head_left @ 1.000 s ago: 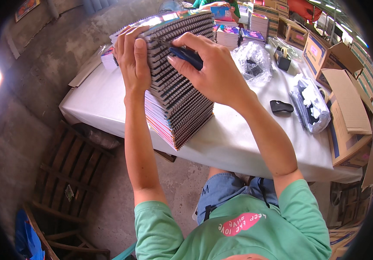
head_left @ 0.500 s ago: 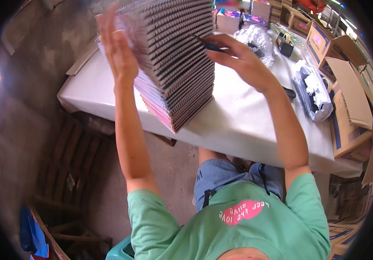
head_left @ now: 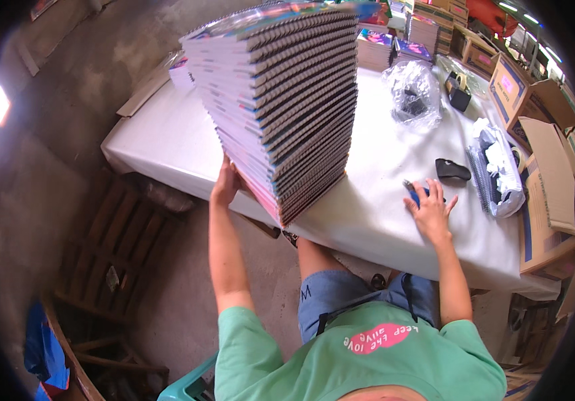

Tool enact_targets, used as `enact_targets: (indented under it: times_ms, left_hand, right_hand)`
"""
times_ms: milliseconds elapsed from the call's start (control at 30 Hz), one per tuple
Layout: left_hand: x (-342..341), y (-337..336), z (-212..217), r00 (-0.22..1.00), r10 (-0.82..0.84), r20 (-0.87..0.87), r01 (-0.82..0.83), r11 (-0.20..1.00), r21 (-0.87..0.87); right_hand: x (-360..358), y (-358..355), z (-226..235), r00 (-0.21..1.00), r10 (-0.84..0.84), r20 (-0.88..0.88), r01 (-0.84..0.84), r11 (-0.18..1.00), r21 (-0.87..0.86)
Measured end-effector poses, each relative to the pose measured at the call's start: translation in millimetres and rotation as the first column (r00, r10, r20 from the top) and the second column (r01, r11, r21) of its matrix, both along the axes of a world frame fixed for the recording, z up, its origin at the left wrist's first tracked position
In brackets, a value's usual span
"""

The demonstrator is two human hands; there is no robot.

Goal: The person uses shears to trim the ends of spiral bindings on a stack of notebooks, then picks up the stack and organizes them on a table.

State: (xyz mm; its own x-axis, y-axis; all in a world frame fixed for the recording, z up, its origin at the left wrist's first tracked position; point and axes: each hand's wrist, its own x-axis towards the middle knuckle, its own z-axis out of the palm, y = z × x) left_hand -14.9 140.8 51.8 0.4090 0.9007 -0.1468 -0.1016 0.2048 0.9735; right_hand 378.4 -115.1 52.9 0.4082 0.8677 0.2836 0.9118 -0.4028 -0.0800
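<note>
Left hand [head_left: 225,184] was kept flat against the near side of one tall stack [head_left: 279,100] of spiral notebooks, which leaned at the surface [head_left: 167,140] edge. Right hand [head_left: 429,212] had been taken off the stack since a second ago and laid open on one blue pen [head_left: 412,192]; steadying was left to one hand. One black mouse-like thing [head_left: 452,170] lay beside.

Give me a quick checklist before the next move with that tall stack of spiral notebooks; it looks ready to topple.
1. Stack of spiral notebooks upright: not ok, it leans.
2. Left hand bracing the stack's lower side: ok.
3. Right hand on the stack: not ok, flat on the table over a blue pen.
4. Stack base fully on the table: cannot tell.
5. Black object and plastic bag apart from the stack: ok.
</note>
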Motion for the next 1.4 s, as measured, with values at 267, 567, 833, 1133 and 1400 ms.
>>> enact_targets:
  times_ms: [267,567,833,1133,1400]
  left_hand:
    - [-7.0,63.0,-6.7,0.96,-0.278,-0.013,0.273,0.949,-0.159]
    - [-9.9,62.9,-6.1,0.943,-0.332,-0.039,0.321,0.933,-0.165]
    - [-4.9,55.8,-11.4,0.921,-0.387,-0.034,0.376,0.91,-0.172]
    - [-3.9,41.9,-10.1,0.903,-0.393,-0.172,0.37,0.916,-0.154]
    - [-4.1,39.7,16.0,0.838,-0.525,0.149,0.544,0.827,-0.146]
  right_hand:
    - [-116.7,43.4,-18.3,-0.338,0.382,-0.86,0.061,0.921,0.385]
    - [-172.9,76.2,-23.4,-0.496,0.397,-0.772,0.215,0.918,0.334]
    - [-111.9,68.8,-30.8,0.009,0.522,-0.853,0.274,0.819,0.504]
    - [-85.6,69.6,-82.2,0.113,0.45,-0.886,0.396,0.798,0.455]
    - [-129.0,56.8,-33.6,0.169,0.309,-0.936,0.495,0.795,0.351]
